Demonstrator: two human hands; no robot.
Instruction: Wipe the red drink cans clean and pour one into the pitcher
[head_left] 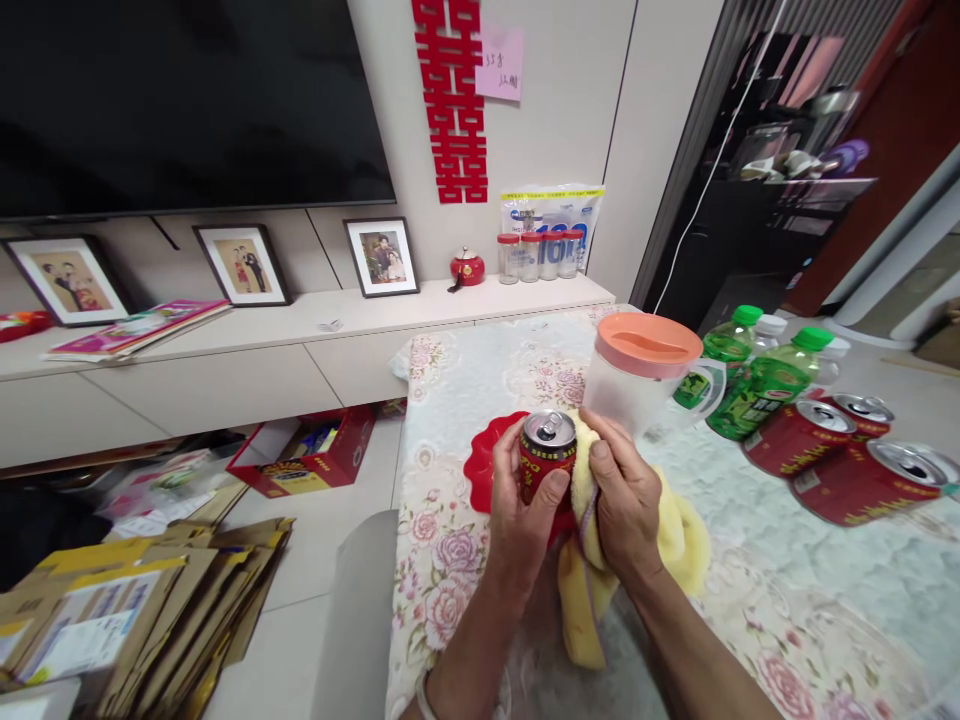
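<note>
Red drink can [548, 455]: upright, held above the near edge of the red plate [480, 468], over the flowered bench [450, 400].

- Left hand [525, 520]: closed around the can's body, thumb across the label.
- Right hand [626, 500]: closed on the yellow cloth [679, 545], pressing a fold of it against the can's right side near the rim. The rest of the cloth hangs down between the wrists.
- Progress, as judged: wiping of this can is under way. The cloth covers the right flank only, while the front label and the top are bare. Whether the top is dry or clean cannot be told at this size.
- Three further red cans [870, 485]: lying on their sides at the right of the bench, well apart from the hands. Probably waiting their turn, though nothing marks them as wiped or unwiped.
- Also on the bench: a clear pitcher with an orange lid [637, 375] just behind the hands, and green bottles [765, 390] beside it.
</note>
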